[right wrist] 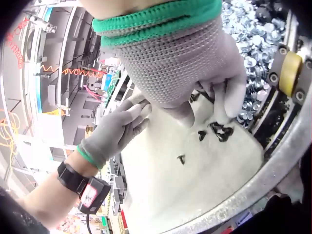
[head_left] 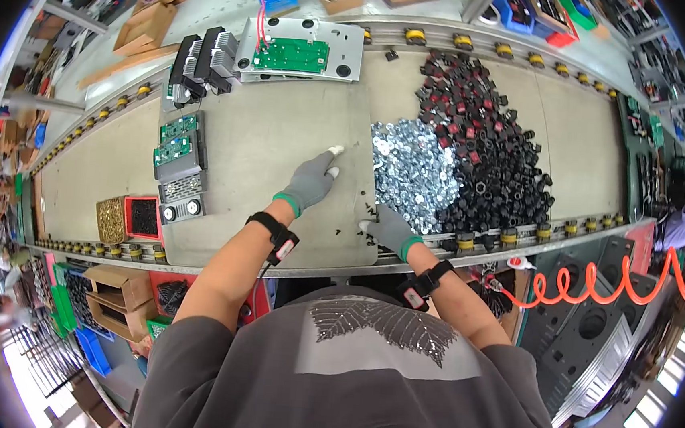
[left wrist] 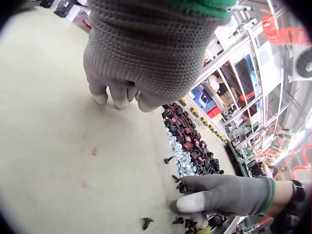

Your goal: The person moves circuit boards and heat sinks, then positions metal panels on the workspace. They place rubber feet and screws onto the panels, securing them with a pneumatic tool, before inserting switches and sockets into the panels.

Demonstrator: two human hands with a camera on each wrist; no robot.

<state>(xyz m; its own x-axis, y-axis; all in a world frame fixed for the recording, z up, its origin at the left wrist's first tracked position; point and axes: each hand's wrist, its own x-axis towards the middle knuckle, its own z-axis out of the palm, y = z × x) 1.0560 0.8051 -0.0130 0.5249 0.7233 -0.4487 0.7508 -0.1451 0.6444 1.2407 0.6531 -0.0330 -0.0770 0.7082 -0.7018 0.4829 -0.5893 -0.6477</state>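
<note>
My left hand (head_left: 309,183), in a grey glove with pale fingertips, rests over the pale flat sheet (head_left: 269,232), its index finger stretched out towards the right edge. In the left wrist view its fingertips (left wrist: 120,105) are right at the sheet's surface. My right hand (head_left: 393,232), gloved alike, reaches in at the sheet's lower right edge among several small black screws (right wrist: 222,131). In the right wrist view its thumb and fingers stand apart, with screws just beyond them. Another black screw (left wrist: 147,223) lies loose nearer the left. No held object shows in either hand.
Right of the sheet lies a heap of shiny washers (head_left: 414,171), beside a larger heap of black and red parts (head_left: 485,145). A metal plate with a green circuit board (head_left: 294,56) stands at the back. Small bins (head_left: 145,216) sit left. A red coiled hose (head_left: 586,289) hangs right.
</note>
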